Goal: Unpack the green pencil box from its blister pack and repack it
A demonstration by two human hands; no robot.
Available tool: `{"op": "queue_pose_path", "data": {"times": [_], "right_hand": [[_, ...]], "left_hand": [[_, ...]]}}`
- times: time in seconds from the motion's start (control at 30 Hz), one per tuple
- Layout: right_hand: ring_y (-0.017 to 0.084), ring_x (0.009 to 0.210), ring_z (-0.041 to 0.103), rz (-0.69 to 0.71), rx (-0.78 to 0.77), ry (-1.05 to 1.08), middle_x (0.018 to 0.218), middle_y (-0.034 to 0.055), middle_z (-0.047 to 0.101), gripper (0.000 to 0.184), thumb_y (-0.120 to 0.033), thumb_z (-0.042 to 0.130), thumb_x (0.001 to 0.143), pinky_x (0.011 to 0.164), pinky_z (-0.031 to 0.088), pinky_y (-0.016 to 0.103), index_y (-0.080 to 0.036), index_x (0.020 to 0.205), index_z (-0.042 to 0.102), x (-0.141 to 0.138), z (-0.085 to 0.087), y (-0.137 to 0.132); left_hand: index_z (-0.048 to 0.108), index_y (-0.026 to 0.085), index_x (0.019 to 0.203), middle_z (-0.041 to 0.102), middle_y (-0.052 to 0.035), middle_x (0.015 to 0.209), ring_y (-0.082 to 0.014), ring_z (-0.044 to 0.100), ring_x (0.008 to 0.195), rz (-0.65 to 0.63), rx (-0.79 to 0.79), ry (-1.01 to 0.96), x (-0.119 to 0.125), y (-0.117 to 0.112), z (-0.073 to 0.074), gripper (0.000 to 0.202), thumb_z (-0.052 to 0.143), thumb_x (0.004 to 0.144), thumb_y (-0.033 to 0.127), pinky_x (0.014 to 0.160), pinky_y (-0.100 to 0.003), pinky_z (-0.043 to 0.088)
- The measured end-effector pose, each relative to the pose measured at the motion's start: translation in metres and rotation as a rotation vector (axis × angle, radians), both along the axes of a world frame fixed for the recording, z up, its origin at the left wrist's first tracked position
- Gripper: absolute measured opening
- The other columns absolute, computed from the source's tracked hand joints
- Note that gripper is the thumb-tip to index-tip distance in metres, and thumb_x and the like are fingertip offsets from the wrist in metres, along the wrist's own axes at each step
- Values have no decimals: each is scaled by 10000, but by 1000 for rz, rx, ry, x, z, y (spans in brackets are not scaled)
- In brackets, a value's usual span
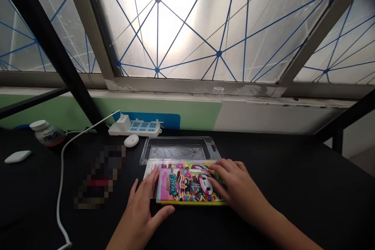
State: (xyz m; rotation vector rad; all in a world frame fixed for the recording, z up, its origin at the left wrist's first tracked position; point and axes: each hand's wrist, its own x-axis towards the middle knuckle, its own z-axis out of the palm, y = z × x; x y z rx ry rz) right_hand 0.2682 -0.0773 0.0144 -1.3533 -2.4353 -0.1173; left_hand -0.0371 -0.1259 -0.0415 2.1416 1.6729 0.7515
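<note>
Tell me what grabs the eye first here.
The bright cartoon-printed pack sits at the near middle of the black table. The left hand is against its left edge and the right hand lies flat on its right half. A clear plastic tray lies just behind it. Above, the backlit frosted window is crossed by blue lines.

Your box (187, 185) sits low in the middle of the frame on the table (293, 187), with your left hand (143, 211) against its left edge and your right hand (237, 189) lying flat on its right part. Just above it lies the plastic tray (178, 150). Up and to the left, the power strip (143, 128) runs along the wall, with a plug (124, 122) on its left end and a small case (131, 140) just below. A cable (61, 172) curves from the plug down the left side. At far left sits a bottle (47, 133), with a flat gadget (17, 156) below it.
</note>
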Motion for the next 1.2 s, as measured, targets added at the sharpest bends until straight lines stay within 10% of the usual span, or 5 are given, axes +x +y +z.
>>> {"op": "queue_pose_path", "data": {"times": [0.47, 0.8, 0.93, 1.03, 1.2], "right_hand": [[280, 894, 570, 17, -39, 68, 959, 110, 613, 125, -305, 549, 973, 782, 500, 438, -186, 954, 579, -55, -12, 16], [231, 890, 666, 294, 243, 218, 959, 61, 706, 111, -284, 573, 982, 978, 467, 454, -244, 1082, 543, -39, 15, -19], [215, 966, 700, 475, -55, 139, 1062, 60, 736, 320, -459, 650, 929, 1052, 455, 399, -236, 1150, 588, -8, 34, -43], [291, 1209, 621, 353, -276, 93, 1342, 101, 646, 527, -590, 704, 831, 1052, 483, 415, -268, 1239, 616, 26, 27, -47], [407, 1462, 300, 25, -510, 168, 1656, 107, 225, 1145, -593, 814, 697, 1130, 401, 537, -329, 1600, 162, 69, -17, -38]], "left_hand": [[-134, 378, 1571, 497, -81, 1520, -271, 404, 1433, -93, -95, -59, -11, 7, 7, 917, 562, 976, 337, 1182, -622, 247], [368, 404, 1528, 397, 24, 1571, -336, 245, 1483, 17, -246, -132, -25, -4, 14, 504, 197, 1061, 483, 1113, -640, 367], [382, 373, 1529, 332, 26, 1604, -358, 124, 1509, 58, -382, -215, -24, -2, 17, 563, 359, 1009, 587, 1166, -648, 235], [378, 348, 1536, 318, 8, 1612, -373, 92, 1514, 28, -401, -226, -22, 1, 20, 656, 526, 940, 580, 1182, -644, 169], [298, 364, 1566, 295, 20, 1627, -363, 105, 1516, 33, -398, -176, -25, 1, 13, 709, 553, 931, 551, 1185, -621, 210]]}}
